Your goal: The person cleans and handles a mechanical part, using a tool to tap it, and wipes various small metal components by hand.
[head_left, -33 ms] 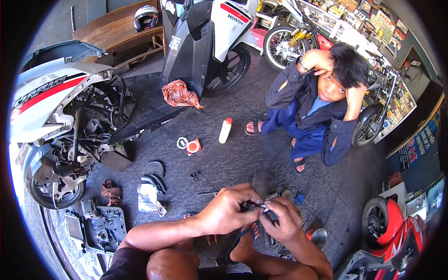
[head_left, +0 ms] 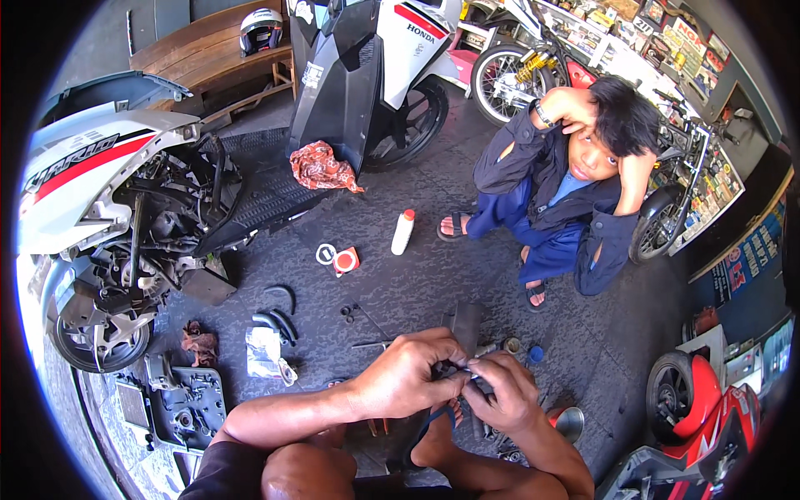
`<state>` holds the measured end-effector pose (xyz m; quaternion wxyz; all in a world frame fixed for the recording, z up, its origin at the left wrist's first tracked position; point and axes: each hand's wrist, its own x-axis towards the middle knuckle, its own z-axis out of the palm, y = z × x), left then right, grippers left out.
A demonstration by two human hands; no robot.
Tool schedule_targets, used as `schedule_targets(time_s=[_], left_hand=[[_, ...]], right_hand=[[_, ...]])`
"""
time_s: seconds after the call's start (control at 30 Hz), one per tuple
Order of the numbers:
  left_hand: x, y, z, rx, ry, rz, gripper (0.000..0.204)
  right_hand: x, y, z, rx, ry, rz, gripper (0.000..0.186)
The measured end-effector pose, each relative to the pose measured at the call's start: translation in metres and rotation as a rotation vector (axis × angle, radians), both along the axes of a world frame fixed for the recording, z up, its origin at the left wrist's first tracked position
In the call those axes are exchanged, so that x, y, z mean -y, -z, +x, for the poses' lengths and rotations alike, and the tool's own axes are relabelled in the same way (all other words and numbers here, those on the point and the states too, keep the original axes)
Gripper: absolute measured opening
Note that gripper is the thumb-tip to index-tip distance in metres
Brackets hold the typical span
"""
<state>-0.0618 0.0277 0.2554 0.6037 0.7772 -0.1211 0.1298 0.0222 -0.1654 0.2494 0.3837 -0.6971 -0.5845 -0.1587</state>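
Low in the middle, my left hand [head_left: 408, 371] is closed, its thumb and fingers pinching a small dark part with a pale, shiny bit [head_left: 472, 372]. My right hand [head_left: 506, 393] meets it from the other side, closed, with fingertips on the same small part. Most of the part is hidden by the fingers, so its kind cannot be made out. Just beyond the hands lies a dark flat block [head_left: 468, 321] on the floor. Small metal pieces and a blue cap [head_left: 535, 355] lie beyond my right hand.
A person [head_left: 575, 183] squats opposite me, hands at the head. A partly stripped white scooter [head_left: 100, 175] stands left. On the floor are a white bottle with a red cap [head_left: 403, 232], curved black hoses [head_left: 275, 323], a tray of parts [head_left: 196, 408] and a metal cup [head_left: 568, 423].
The fingertips of my right hand have shifted slightly over the small part, covering more of its pale bit. The rest looks the same.
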Motion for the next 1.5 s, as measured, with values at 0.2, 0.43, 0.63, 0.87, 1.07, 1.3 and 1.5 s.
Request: schedule_targets(time_s=[0.2, 0.43, 0.63, 0.87, 1.07, 1.3, 1.5], left_hand=[[0.002, -0.001, -0.001, -0.111, -0.02, 0.044, 0.02], [0.0, 0.006, 0.007, -0.517, 0.195, -0.413, 0.018], [0.001, 0.016, 0.01, -0.598, 0.217, -0.585, 0.022], [0.006, 0.019, 0.012, -0.707, 0.111, -1.28, 0.03], [0.004, 0.023, 0.009, -0.559, 0.107, -1.413, 0.034], [0.003, 0.023, 0.009, -0.485, 0.014, -1.377, 0.033], [0.007, 0.02, 0.008, -0.407, 0.014, -1.353, 0.034]], right_hand=[[-0.001, -0.005, 0.001, 0.13, 0.006, -0.034, 0.043], [0.002, -0.01, -0.008, -0.263, 0.088, -0.129, 0.039], [-0.005, -0.017, -0.009, -0.472, 0.1, -0.124, 0.031], [0.0, -0.015, -0.013, -0.957, 0.139, -0.013, 0.029], [0.002, -0.018, -0.006, -1.245, 0.047, 0.076, 0.025], [-0.002, -0.034, -0.003, -1.289, 0.116, -0.042, 0.017], [0.002, -0.051, -0.011, -0.644, 0.165, -0.298, 0.023]])
